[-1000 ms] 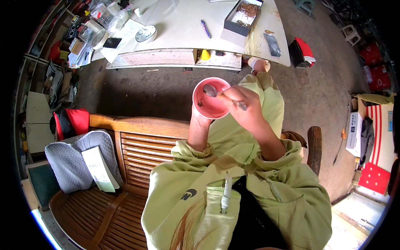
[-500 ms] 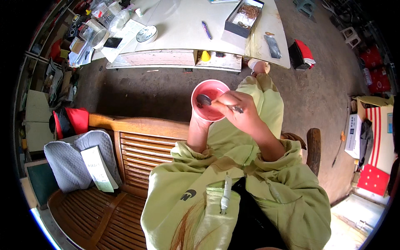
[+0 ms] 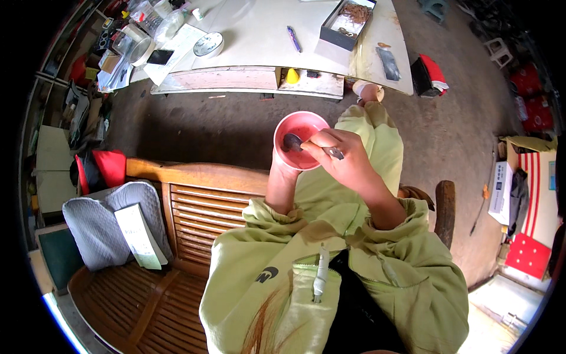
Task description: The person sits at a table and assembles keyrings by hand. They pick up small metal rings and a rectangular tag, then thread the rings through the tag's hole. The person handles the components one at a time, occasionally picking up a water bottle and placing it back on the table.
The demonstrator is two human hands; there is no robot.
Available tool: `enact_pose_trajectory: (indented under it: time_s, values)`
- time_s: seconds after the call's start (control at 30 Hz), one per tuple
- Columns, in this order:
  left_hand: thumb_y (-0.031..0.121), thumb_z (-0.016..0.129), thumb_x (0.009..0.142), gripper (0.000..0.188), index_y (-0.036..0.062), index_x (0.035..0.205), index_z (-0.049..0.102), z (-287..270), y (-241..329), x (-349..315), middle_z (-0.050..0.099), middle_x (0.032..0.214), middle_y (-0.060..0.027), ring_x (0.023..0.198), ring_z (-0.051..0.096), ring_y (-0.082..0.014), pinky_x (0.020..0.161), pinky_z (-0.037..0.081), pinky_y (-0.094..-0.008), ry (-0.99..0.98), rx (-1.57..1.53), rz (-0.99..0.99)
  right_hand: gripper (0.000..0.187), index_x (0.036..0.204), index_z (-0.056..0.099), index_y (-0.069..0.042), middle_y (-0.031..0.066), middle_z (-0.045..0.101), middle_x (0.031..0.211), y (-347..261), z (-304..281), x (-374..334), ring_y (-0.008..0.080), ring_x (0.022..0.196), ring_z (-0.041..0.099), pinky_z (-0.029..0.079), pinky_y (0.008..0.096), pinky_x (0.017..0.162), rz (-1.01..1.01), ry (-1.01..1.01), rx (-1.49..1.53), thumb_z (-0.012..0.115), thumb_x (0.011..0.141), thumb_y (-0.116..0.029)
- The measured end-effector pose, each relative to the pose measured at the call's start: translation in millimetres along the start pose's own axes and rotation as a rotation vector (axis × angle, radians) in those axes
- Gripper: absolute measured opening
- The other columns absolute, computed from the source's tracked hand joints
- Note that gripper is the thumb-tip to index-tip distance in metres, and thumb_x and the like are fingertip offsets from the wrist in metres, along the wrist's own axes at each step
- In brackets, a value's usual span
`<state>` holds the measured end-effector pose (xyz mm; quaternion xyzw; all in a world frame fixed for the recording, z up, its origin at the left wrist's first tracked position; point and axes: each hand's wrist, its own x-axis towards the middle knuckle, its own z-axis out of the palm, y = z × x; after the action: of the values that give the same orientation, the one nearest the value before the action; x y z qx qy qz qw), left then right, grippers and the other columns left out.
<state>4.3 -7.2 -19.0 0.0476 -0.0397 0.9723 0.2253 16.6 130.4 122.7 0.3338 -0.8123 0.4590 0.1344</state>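
A pink bowl (image 3: 302, 120) is held up above my lap. My left hand (image 3: 284, 171) supports it from below and the near side, its fingers mostly hidden under the bowl. Closed around the handle of a metal spoon (image 3: 292, 142) is my right hand (image 3: 339, 152), over the bowl's right rim. The spoon's head is inside the bowl, close to the reddish inner surface; what lies in the bowl is too small to make out clearly.
Beyond my knees stands a white table (image 3: 253, 29) with a patterned bowl (image 3: 208, 45), a phone (image 3: 160, 56), a pen (image 3: 293, 39) and an open box (image 3: 348, 23). At my left, a grey cushion (image 3: 94, 230) and a booklet (image 3: 139, 236) rest on the wooden bench (image 3: 218, 203).
The bowl, both hands and the spoon have shifted very slightly to the right in the view. My grip on the bowl and the spoon stays the same.
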Motion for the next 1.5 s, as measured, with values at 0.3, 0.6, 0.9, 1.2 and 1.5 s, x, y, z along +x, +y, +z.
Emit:
enact_pose_trajectory:
  time_s: [0.3,0.6,0.9,1.2,1.5]
  values:
    - [0.037,0.042,0.087,0.044,-0.0023,0.102,0.056,24.8,-1.7,3.1,0.059,0.084,-0.0144,0.069,0.057,-0.0275,0.056,0.048,-0.0358,-0.093,-0.038,-0.121,0.019,0.070,0.057,-0.001,0.0101,0.057,0.056,-8.4,15.5,1.2,0.0187,0.044,0.055,0.042,0.0296,0.041,0.346,0.142,0.270,0.060,0.085,-0.013]
    - [0.038,0.042,0.085,0.045,-0.0027,0.097,0.056,40.3,-5.9,13.6,0.055,0.087,-0.0200,0.073,0.051,-0.0309,0.068,0.043,-0.0392,-0.011,0.077,-0.086,0.030,0.076,0.059,0.005,0.0086,0.060,0.057,0.7,7.3,4.5,0.0097,0.046,0.056,0.043,0.0209,0.043,0.640,0.305,0.614,0.051,0.092,-0.018]
    - [0.028,0.046,0.088,0.035,0.0005,0.106,0.056,26.7,-4.1,8.9,0.059,0.106,-0.0181,0.095,0.056,-0.0300,0.084,0.048,-0.0433,0.152,0.057,0.019,0.019,0.071,0.054,0.000,0.0113,0.058,0.061,12.4,3.3,-0.2,0.0203,0.048,0.055,0.041,0.0294,0.044,0.333,0.236,0.154,0.059,0.085,-0.012]
    - [0.034,0.045,0.089,0.040,0.0013,0.109,0.055,23.6,-6.4,2.8,0.059,0.106,-0.0178,0.095,0.057,-0.0287,0.084,0.048,-0.0432,-0.011,0.119,0.104,0.013,0.074,0.056,-0.001,0.0123,0.058,0.064,8.3,12.4,-3.7,0.0249,0.053,0.058,0.043,0.0310,0.046,0.206,0.108,0.131,0.062,0.081,-0.010]
    - [0.033,0.043,0.088,0.041,-0.0015,0.107,0.055,26.9,-2.4,8.7,0.059,0.100,-0.0192,0.087,0.058,-0.0328,0.076,0.050,-0.0444,0.251,0.032,0.039,0.012,0.074,0.058,-0.001,0.0118,0.058,0.061,12.7,-0.1,-3.9,0.0230,0.050,0.057,0.041,0.0297,0.045,0.320,0.149,0.140,0.061,0.083,-0.010]
